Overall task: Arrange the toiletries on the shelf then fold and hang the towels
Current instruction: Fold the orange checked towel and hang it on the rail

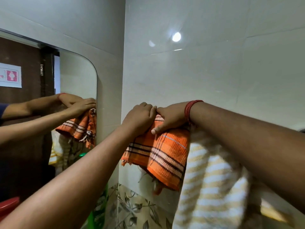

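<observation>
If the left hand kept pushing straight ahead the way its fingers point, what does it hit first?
Probably the tiled wall. The left hand rests on top of the orange towel, fingers curled over its far edge, close to the wall. Depth is unclear; whatever the towel hangs on is hidden and may come first.

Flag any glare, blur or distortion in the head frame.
Head view: a lamp reflects as a bright glare spot on the glossy wall tile; the yellow striped towel at lower right is blurred, while the orange towel under both hands stays sharp; wide-angle bending curves the mirror edge.
</observation>
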